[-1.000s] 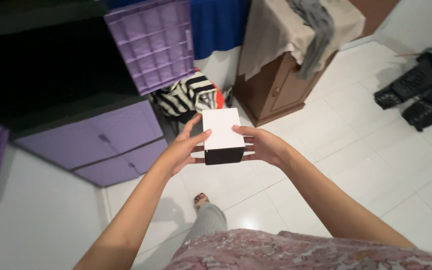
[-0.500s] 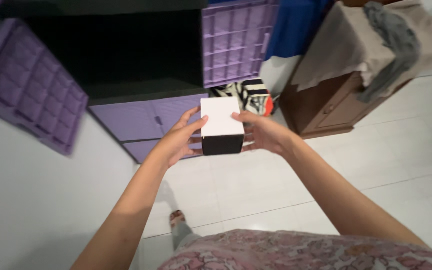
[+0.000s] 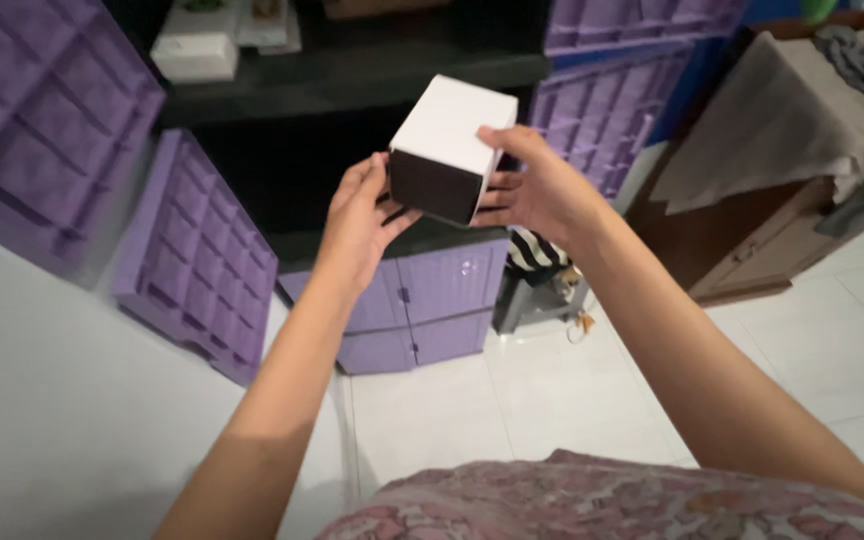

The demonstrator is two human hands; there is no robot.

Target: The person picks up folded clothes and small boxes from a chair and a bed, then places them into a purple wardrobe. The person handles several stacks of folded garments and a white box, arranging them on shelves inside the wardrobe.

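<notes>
Holding a small box (image 3: 447,150) w/ white top and black front up at chest height, both hands raised toward the purple cabinet (image 3: 432,300).

Head view: left hand (image 3: 360,222) sits at the box's 8 o'clock, palm under the bottom edge, fingers curled up the left side, so it carries the weight from below. Right hand (image 3: 537,190) is at the box's 3 o'clock, thumb over the white top, fingers spread behind the right face; reads as steadying/pinching against the left. Both hands closed on the box, neither free. Box is tilted, front corner dipping toward 6 o'clock, top face angled to camera. It floats in front of the dark open compartment (image 3: 282,160), not touching the shelf.

Surroundings: purple ribbed doors swung open at 9 o'clock (image 3: 192,260) and 1 o'clock (image 3: 602,120). Upper shelf at 11 o'clock has a white item (image 3: 197,45), too blurry to ID. Striped cloth bundle (image 3: 537,255) on white tile floor (image 3: 512,400) just right of cabinet. Brown wooden cupboard (image 3: 752,260) at 3 o'clock, draped w/ beige cloth (image 3: 772,120). Floral garment at 6 o'clock.
</notes>
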